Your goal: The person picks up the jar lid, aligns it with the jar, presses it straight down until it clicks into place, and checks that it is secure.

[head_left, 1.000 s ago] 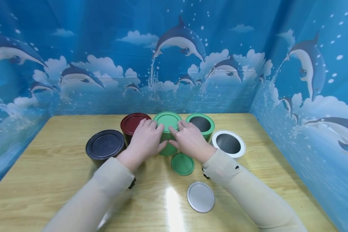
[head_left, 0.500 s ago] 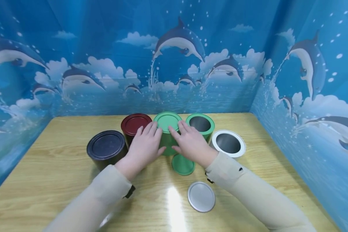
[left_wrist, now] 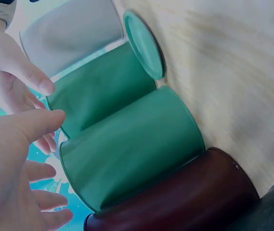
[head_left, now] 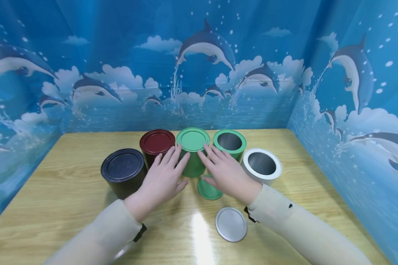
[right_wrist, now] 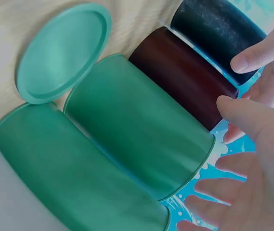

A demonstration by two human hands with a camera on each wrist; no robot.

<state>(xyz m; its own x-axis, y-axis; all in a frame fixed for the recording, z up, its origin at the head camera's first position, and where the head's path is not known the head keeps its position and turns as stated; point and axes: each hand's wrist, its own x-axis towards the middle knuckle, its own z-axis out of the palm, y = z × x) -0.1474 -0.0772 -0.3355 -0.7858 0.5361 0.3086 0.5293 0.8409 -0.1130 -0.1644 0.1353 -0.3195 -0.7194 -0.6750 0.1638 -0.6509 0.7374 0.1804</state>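
Observation:
My left hand (head_left: 162,176) and right hand (head_left: 228,173) hover on either side of the lidded green can (head_left: 195,165), fingers straight and spread. Neither hand holds anything. In the left wrist view, left fingers (left_wrist: 40,171) lie beside the upper end of that green can (left_wrist: 132,149). The right hand (right_wrist: 262,178) shows empty in the right wrist view. Behind the left hand stands a dark red can (head_left: 157,141) with its lid on. An uncovered green can (head_left: 240,154) stands behind the right hand. A loose green lid (head_left: 209,191) lies on the table, partly under the right thumb in the head view.
A black lidded can (head_left: 123,165) stands at the left end of the row. At its right end is an open white can (head_left: 276,173). A loose grey lid (head_left: 231,224) lies on the wooden table (head_left: 69,206). Blue dolphin-print curtain (head_left: 146,44) encloses the back and sides.
Both hands have drawn back from the lidded green can's top toward the front and spread apart. Their fingers, bent over its rim earlier, are now straight. The cans and loose lids keep their places.

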